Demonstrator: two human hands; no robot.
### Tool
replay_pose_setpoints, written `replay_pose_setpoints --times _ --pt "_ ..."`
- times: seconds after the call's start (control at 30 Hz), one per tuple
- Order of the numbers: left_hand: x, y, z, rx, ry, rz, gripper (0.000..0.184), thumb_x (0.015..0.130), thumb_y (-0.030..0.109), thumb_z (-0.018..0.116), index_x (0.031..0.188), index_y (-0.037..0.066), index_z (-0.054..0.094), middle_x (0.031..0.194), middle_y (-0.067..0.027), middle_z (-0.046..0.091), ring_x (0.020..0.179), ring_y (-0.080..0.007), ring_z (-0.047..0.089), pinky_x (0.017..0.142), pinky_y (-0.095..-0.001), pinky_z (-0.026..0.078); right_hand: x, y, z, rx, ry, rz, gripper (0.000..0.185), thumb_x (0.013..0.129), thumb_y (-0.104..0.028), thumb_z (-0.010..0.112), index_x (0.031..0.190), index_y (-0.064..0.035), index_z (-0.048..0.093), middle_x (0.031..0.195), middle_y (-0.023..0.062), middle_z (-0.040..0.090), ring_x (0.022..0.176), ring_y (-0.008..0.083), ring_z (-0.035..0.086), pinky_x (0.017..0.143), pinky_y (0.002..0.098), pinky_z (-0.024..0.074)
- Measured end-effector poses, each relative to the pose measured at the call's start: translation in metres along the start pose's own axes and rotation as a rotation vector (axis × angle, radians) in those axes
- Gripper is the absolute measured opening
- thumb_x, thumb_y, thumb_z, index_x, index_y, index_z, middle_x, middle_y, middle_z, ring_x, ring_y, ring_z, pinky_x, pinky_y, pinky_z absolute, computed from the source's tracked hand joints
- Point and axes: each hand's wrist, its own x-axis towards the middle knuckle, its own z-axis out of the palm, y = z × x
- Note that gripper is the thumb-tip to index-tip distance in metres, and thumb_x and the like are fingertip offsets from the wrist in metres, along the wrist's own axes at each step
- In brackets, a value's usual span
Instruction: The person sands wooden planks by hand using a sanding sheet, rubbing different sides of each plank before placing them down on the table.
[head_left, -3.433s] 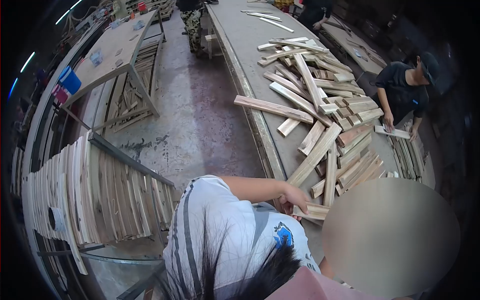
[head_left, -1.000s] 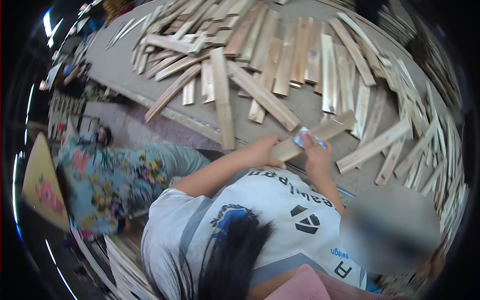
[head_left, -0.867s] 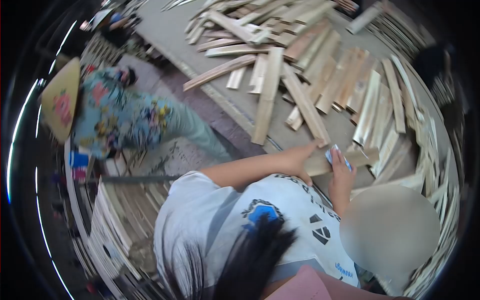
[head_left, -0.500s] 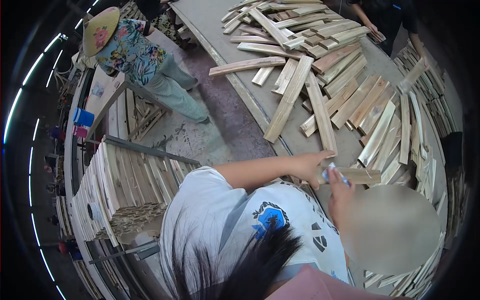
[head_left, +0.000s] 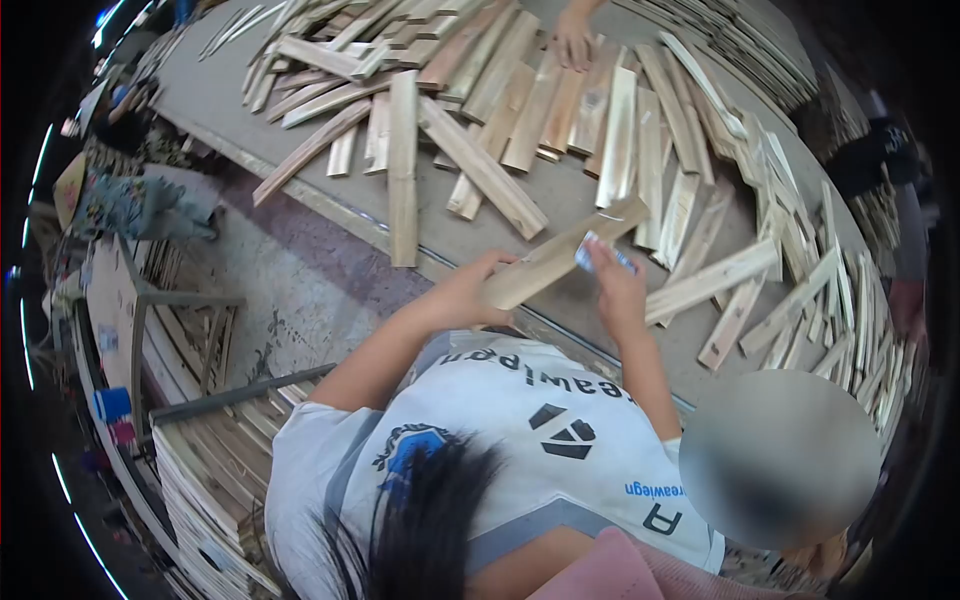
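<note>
My left hand [head_left: 468, 292] grips the near end of a flat wooden board [head_left: 560, 254], which slants up to the right over the table edge. In my right hand [head_left: 618, 284] is a small blue-and-white object [head_left: 602, 254], pinched in the fingers at the board's right side. Whether it touches the board is hard to tell. Just beyond lie a loose plank [head_left: 482, 168] and a pale strip [head_left: 712, 281].
Many loose boards [head_left: 530, 110] are strewn across the table [head_left: 330, 215]. A co-worker's hand [head_left: 575, 40] rests on them at the top. Stacked slats [head_left: 215, 465] stand at lower left, a person in floral clothing [head_left: 125, 203] farther off. A blurred round patch hides the lower right.
The view has swung, and more of the right-hand pile shows. My hands keep hold of the board and the small object. A co-worker's hand now reaches onto the boards.
</note>
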Motion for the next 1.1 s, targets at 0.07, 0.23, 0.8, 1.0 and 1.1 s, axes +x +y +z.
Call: replay_pose_setpoints --times 0.07,0.23,0.8,1.0,1.1 --pt "-0.005 -0.007 0.004 0.106 0.054 0.030 0.082 0.071 0.014 0.082 0.142 0.007 0.041 0.110 -0.0155 0.063 0.101 -0.0203 0.060 0.088 -0.0330 0.049 0.008 0.039 -0.010 -0.076 0.000 0.223 0.065 0.085 0.005 0.048 0.146 -0.0157 0.048 0.139 0.0061 0.062 0.128 0.0203 0.059 0.103 0.0523 0.0366" --pt "-0.018 -0.006 0.004 0.078 0.035 0.024 0.081 0.070 0.009 0.081 0.141 0.007 0.043 0.106 -0.0130 0.063 0.098 -0.0184 0.059 0.089 -0.0313 0.047 -0.001 0.021 -0.003 -0.045 -0.013 0.079 0.068 0.084 0.009 0.047 0.146 -0.0187 0.049 0.141 0.0057 0.061 0.130 0.0192 0.057 0.104 0.0517 0.0363" --pt "0.111 0.030 0.065 -0.007 -0.301 0.392 0.087 0.088 0.049 0.071 0.157 0.011 0.032 0.158 -0.0195 0.034 0.149 -0.0320 0.028 0.120 -0.0482 0.023 -0.031 0.085 -0.093 0.464 0.737 0.524 0.083 0.076 0.019 0.029 0.155 -0.0043 0.035 0.148 0.0182 0.052 0.141 0.0249 0.046 0.118 0.0319 0.0270" --pt "0.145 -0.065 0.030 1.019 0.452 0.376 0.069 0.092 0.057 0.059 0.143 0.011 0.051 0.151 -0.0167 0.043 0.148 -0.0377 0.023 0.115 -0.0702 0.006 -0.086 0.103 -0.084 0.613 0.865 0.617 0.078 0.078 0.019 0.027 0.154 0.0021 0.033 0.150 0.0183 0.050 0.143 0.0246 0.044 0.120 0.0336 0.0251" --pt "0.138 -0.055 0.023 0.808 0.425 0.316 0.053 0.092 0.049 0.062 0.126 0.009 0.058 0.133 -0.0141 0.055 0.142 -0.0372 0.033 0.116 -0.0667 0.006 -0.094 0.105 -0.068 0.566 0.848 0.662 0.076 0.080 0.019 0.028 0.155 0.0020 0.033 0.150 0.0191 0.049 0.142 0.0246 0.044 0.120 0.0343 0.0259"
